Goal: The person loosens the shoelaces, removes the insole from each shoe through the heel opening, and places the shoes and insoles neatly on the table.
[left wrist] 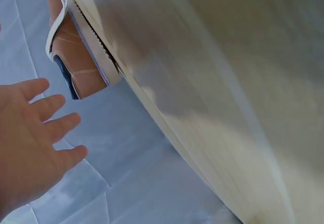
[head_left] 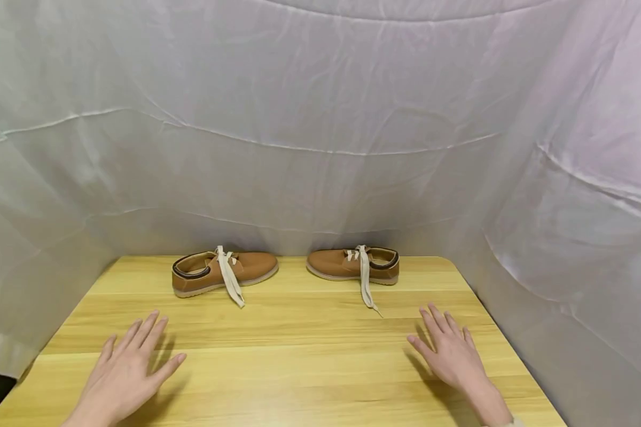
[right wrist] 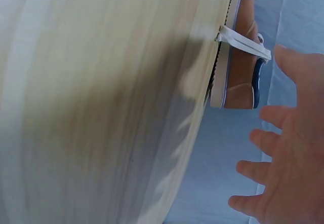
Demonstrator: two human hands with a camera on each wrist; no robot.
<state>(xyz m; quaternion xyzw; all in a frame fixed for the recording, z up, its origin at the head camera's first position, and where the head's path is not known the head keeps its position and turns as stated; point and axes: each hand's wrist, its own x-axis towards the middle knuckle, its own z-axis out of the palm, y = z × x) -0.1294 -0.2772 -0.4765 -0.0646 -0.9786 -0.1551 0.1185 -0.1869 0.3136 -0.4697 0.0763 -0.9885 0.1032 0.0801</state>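
Brown shoe and its mate sit toes facing on the tabletop, laces trailing. Left hand and right hand hover above it, fingers straight and spread.

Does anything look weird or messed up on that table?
On the left smooth brown shoe, the long, flat cream lace flops loosely over the near side, with no bow showing. The right smooth brown shoe has its own flat cream lace hanging that way too. That looks untidy, but I see nothing spilled or broken.
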